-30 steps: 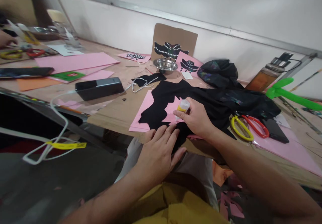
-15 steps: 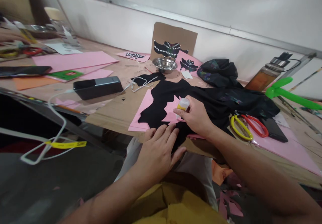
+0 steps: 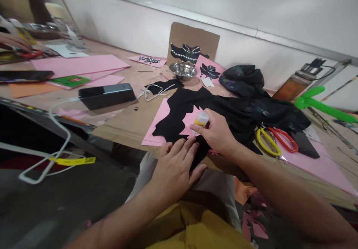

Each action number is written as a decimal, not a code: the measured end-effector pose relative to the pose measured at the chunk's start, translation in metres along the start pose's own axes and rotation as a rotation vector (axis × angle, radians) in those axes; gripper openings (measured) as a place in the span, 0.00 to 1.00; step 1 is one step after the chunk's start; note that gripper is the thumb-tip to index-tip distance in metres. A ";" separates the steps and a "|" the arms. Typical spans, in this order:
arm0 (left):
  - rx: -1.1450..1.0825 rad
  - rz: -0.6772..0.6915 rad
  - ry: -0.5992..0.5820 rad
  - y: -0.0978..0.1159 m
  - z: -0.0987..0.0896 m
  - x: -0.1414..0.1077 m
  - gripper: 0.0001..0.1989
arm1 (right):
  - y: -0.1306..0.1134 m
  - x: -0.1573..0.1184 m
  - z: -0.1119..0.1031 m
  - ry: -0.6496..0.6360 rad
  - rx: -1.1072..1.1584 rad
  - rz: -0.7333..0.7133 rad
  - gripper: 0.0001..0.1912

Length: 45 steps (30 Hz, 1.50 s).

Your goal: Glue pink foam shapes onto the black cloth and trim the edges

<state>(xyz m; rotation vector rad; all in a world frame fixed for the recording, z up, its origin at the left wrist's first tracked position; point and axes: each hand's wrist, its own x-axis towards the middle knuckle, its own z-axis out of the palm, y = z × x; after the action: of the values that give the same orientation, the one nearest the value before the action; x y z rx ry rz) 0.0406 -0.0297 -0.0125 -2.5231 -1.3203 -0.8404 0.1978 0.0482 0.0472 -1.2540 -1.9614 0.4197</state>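
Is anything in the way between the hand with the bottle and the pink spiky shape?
Nothing that I see: the right hand holds the bottle over the pink spiky shape. The left hand rests nearby, on black cloth.

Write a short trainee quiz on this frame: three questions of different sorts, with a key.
1. What does the right hand hold? (a) the bowl (b) the small bottle (c) the string
2. True or false: the left hand rests on the black cloth.
3. Fill in: one loop of the scissors is yellow, the other is ____.

Key: 1 b; 2 true; 3 red
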 end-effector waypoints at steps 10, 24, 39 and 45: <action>-0.004 0.009 -0.005 -0.001 -0.002 0.001 0.22 | -0.001 -0.003 -0.004 0.006 -0.016 0.023 0.16; -0.021 0.004 -0.007 0.000 -0.003 0.002 0.22 | 0.005 -0.001 -0.008 0.014 -0.043 0.014 0.17; -0.022 0.000 -0.016 -0.001 -0.003 0.002 0.20 | 0.014 0.009 -0.004 0.088 -0.083 0.055 0.18; -0.033 -0.003 -0.016 0.000 -0.004 0.002 0.20 | 0.015 0.008 -0.006 0.069 -0.067 0.050 0.17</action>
<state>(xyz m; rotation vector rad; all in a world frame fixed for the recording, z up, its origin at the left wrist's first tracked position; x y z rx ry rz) 0.0399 -0.0293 -0.0083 -2.5588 -1.3258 -0.8509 0.2098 0.0611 0.0448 -1.3443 -1.9035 0.3338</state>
